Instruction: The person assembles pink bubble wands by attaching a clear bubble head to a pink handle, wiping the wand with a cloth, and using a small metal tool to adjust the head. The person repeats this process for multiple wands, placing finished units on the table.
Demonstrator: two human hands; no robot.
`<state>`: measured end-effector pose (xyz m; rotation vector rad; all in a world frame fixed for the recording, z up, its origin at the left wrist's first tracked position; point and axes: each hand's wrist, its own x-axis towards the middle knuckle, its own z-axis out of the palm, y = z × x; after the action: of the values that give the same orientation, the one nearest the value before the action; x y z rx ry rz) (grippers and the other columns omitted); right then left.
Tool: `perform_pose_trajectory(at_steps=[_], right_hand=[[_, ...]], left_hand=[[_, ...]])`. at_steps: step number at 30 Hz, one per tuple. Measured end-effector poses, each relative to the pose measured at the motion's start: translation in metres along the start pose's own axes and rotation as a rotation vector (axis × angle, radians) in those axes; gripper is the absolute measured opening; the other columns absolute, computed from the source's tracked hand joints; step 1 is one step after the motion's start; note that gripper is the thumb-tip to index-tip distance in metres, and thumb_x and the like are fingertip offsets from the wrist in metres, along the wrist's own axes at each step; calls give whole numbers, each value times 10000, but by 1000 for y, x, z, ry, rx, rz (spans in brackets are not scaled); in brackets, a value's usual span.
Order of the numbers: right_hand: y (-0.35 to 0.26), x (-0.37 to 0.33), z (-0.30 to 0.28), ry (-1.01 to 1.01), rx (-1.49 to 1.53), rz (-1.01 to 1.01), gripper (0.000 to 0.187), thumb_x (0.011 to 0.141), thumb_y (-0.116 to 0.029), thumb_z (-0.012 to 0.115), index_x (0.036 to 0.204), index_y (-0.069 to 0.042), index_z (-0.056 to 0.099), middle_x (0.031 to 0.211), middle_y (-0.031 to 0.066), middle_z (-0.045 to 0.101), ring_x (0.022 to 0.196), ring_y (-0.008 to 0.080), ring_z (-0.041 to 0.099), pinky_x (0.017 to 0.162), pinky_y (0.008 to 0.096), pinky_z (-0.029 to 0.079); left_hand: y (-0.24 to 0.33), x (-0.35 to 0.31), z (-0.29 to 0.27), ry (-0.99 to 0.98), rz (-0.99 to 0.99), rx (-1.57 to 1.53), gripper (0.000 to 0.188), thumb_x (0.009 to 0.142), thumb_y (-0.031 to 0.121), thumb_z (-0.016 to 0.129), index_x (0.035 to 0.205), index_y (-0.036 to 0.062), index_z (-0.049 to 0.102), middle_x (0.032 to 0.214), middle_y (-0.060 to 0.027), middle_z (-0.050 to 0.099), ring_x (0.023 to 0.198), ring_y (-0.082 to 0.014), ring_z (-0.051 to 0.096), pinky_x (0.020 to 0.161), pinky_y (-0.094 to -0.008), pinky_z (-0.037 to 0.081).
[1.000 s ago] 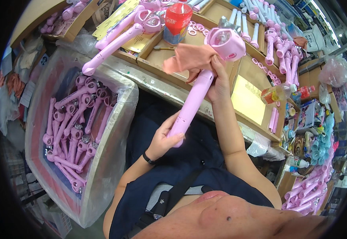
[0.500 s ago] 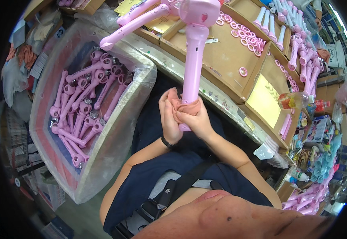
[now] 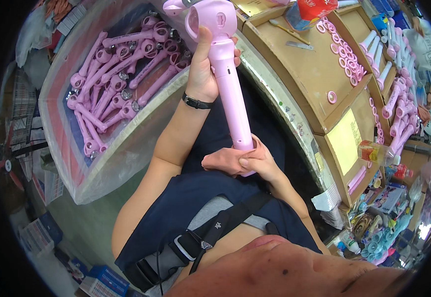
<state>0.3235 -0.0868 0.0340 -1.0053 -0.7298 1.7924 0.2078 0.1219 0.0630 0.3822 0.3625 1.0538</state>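
Observation:
A pink light stick (image 3: 231, 101) slants in front of my body, its round hollow head up and its handle down toward me. Up at the collar below the head, my left hand (image 3: 204, 74) is closed around it, thumb along the head's side. At the lower end of the handle, my right hand (image 3: 266, 161) grips it through a salmon-coloured cloth (image 3: 224, 161). The cloth wraps the handle there, and the stick's tip shows just below it. Part of another pink piece (image 3: 174, 7) shows behind the head.
Left of me stands a large plastic-lined bin (image 3: 121, 151) holding several pink light sticks (image 3: 111, 81). To the right, a bench carries cardboard trays (image 3: 294, 64) with pink rings (image 3: 344, 55), a yellow sheet (image 3: 343, 143) and a drink bottle (image 3: 375, 152). Another person's arm (image 3: 430, 94) shows at far right.
My left hand has left the cloth and moved up the stick to its collar. My right hand keeps the cloth on the lower end. The stick now leans the other way, and the view has shifted.

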Motion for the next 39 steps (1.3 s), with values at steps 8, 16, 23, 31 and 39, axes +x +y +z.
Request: perform_pose_trajectory(at_steps=[8,16,23,31,39], right_hand=[[29,-12,-14,127,693,137,606,676,-259,725,1186,-42,480,1068,162,564,957,266,603,819,421,522],[11,8,-28,444,-561,-584,615,633,-24,726,1211,-16,514,1039,137,611,928,250,614,805,338,495],[34,25,-28,698,-582,-854,339,741,-122,691,1038,-15,566,969,120,607,870,246,601,776,318,484],[32,8,-12,182,680,-99,499,940,-442,344,1140,-15,508,932,126,612,798,202,627,683,299,528],[40,6,-17,412,-317,-555,459,868,-186,579,1254,12,426,1176,130,532,1065,193,549,950,322,414]], left_hand=[[-3,-2,-6,-312,56,-264,857,717,639,641,1214,-30,441,1023,-84,542,793,-165,511,686,-260,467],[6,-3,-6,-103,214,64,944,697,769,513,1230,-7,451,974,-68,555,762,-164,537,672,-285,468],[-5,-9,-12,-5,307,7,904,700,801,466,1156,20,488,914,-45,521,672,-138,509,608,-267,432],[-5,-1,-27,-448,123,-291,991,671,800,504,1239,-10,445,952,-48,510,688,-131,476,620,-258,407],[1,4,-25,-409,45,-366,930,671,737,595,1231,9,448,1018,-64,540,772,-152,507,688,-269,438]])
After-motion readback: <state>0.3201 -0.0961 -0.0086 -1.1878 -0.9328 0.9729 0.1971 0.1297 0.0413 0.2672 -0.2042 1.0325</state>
